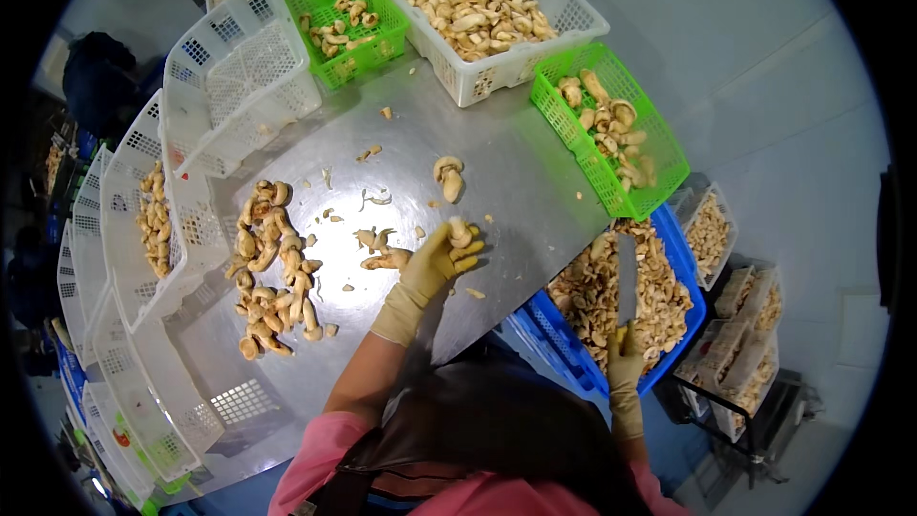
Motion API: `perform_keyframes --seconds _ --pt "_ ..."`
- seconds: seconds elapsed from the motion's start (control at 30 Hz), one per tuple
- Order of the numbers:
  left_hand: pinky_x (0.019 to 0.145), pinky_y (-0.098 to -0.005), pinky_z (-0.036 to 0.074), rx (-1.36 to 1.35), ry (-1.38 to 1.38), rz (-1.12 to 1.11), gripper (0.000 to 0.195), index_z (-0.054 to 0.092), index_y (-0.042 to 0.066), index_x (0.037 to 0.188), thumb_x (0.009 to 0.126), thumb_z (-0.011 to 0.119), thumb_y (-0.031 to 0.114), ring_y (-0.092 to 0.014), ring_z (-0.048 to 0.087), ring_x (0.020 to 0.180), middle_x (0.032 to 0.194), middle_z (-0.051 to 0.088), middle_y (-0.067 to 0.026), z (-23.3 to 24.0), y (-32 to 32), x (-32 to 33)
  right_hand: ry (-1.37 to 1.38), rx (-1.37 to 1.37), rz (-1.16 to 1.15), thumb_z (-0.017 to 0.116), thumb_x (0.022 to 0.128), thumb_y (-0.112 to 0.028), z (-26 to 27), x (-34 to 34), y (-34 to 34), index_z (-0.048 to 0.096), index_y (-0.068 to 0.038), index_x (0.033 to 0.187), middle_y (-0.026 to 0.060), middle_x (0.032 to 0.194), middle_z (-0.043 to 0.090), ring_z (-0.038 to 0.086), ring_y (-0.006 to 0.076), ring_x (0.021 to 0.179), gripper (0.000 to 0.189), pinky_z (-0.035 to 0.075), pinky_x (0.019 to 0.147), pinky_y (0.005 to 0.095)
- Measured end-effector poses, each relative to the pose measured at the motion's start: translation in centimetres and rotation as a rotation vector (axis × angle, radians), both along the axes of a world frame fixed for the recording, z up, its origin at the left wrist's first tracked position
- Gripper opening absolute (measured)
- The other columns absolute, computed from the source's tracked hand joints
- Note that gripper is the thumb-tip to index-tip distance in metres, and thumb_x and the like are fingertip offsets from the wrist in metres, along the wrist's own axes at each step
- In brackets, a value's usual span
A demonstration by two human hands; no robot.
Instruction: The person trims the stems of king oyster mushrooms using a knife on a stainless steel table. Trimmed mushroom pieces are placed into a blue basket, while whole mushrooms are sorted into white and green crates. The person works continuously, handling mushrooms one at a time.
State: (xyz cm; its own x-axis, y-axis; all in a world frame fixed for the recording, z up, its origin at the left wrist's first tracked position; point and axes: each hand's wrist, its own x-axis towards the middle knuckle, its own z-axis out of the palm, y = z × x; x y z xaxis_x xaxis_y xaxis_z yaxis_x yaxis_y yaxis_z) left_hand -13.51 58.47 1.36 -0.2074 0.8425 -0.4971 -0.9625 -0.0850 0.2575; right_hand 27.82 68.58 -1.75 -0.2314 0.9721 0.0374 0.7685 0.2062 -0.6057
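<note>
My left hand [437,261], in a yellowish rubber glove, holds a small pale mushroom [460,232] over the steel table [516,150]. Just beyond it lies a mushroom with a thick stem [450,178]. My right hand [625,355], also gloved, grips a knife whose wide grey blade [627,279] points away from me. That blade is above a blue crate [693,312] full of mushroom trimmings [659,279]. Left of my left hand, a few mushroom pieces [387,258] sit near a larger heap of whole mushrooms [276,265].
A green basket [609,193] with mushrooms stands at the right edge, another green basket [390,43] at the back. Between them is a white crate [487,79] heaped with mushrooms. White crates [243,107] line the left side. Filled containers [745,373] stand on a cart at right.
</note>
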Motion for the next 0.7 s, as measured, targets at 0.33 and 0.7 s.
perform_keyframes --seconds 0.33,0.7 --pt "0.068 -0.0406 0.053 -0.865 2.126 -0.261 0.027 0.06 0.009 0.104 0.085 0.062 0.027 -0.029 0.065 0.077 0.084 0.064 -0.0139 -0.5 7.9 -5.3 -0.458 0.192 0.392 0.055 0.087 -0.05 0.1 -22.8 8.0 0.042 -0.009 0.139 0.0134 0.083 0.068 0.065 0.0327 0.066 0.067 0.053 0.061 0.0426" --pt "0.05 -0.0172 0.042 -0.032 0.708 -0.187 0.036 0.064 0.002 0.111 0.092 0.052 0.03 -0.006 0.055 0.058 0.079 0.064 -0.0015 1.6 2.1 -6.7 0.144 -0.082 0.47 0.064 0.086 -0.032 4.0 -27.7 6.8 0.048 0.0 0.131 0.0139 0.104 0.064 0.061 0.0223 0.096 0.057 0.051 0.077 0.0335"
